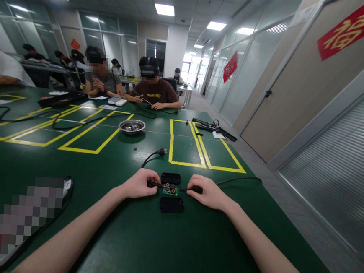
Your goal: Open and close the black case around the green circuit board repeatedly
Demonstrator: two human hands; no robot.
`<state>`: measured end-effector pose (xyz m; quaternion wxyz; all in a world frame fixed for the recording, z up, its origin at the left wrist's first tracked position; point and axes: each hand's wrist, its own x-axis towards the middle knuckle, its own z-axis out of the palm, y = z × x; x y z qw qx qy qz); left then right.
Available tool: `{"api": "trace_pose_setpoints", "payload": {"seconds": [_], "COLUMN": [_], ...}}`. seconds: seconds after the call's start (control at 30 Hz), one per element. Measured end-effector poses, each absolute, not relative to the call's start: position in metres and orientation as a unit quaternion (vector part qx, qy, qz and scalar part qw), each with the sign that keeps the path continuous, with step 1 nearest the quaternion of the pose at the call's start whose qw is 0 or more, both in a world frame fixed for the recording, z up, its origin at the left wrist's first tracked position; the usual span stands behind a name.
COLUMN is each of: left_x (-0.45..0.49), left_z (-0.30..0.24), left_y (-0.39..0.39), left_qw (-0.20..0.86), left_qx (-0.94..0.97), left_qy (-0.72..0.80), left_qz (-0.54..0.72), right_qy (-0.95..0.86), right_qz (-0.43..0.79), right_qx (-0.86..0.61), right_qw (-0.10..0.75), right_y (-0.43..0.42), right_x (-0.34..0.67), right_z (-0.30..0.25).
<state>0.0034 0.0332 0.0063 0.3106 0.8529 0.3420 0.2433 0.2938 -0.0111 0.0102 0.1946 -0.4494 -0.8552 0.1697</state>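
A small green circuit board lies on the green table between two black case halves, one behind it and one in front. My left hand is closed on the black cable at the board's left end; that cable runs back to a plug. My right hand is closed on a second black cable at the board's right end, which trails off to the right.
A metal bowl stands mid-table among yellow tape rectangles. Black tools lie at the far right edge. A black-edged object sits near left. Two people sit at the far end; others sit further left.
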Motion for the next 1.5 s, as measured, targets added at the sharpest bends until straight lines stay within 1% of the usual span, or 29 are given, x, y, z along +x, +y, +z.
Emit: {"api": "trace_pose_setpoints", "payload": {"seconds": [0.1, 0.3, 0.43, 0.53, 0.67, 0.83, 1.0, 1.17, 1.33, 1.5], "left_x": [0.002, 0.002, 0.004, 0.004, 0.002, 0.001, 0.004, 0.005, 0.005, 0.006], "left_z": [0.009, 0.019, 0.027, 0.032, 0.034, 0.03, 0.027, 0.023, 0.018, 0.015], "left_y": [0.034, 0.032, 0.026, 0.021, 0.02, 0.02, 0.018, 0.019, 0.018, 0.019], "left_qw": [0.363, 0.474, 0.498, 0.521, 0.558, 0.578, 0.586, 0.584, 0.566, 0.499], "left_qx": [0.821, 0.75, 0.748, 0.747, 0.741, 0.737, 0.733, 0.731, 0.748, 0.782], "left_qy": [0.355, 0.371, 0.362, 0.348, 0.334, 0.331, 0.332, 0.339, 0.335, 0.355], "left_qz": [0.26, 0.273, 0.249, 0.222, 0.167, 0.115, 0.09, 0.093, 0.096, 0.111], "right_qy": [-0.843, -0.833, -0.836, -0.839, -0.857, -0.878, -0.884, -0.887, -0.888, -0.888], "right_qz": [0.174, 0.169, 0.145, 0.141, 0.158, 0.141, 0.132, 0.125, 0.13, 0.159], "right_qx": [-0.468, -0.454, -0.421, -0.406, -0.383, -0.381, -0.387, -0.392, -0.402, -0.408], "right_qw": [0.201, 0.267, 0.32, 0.332, 0.306, 0.255, 0.225, 0.21, 0.183, 0.139], "right_y": [-0.011, -0.016, -0.018, -0.02, -0.025, -0.029, -0.029, -0.028, -0.03, -0.029], "right_x": [0.294, 0.293, 0.295, 0.294, 0.29, 0.287, 0.287, 0.287, 0.285, 0.282], "right_z": [0.011, 0.016, 0.016, 0.017, 0.021, 0.024, 0.023, 0.022, 0.024, 0.024]}}
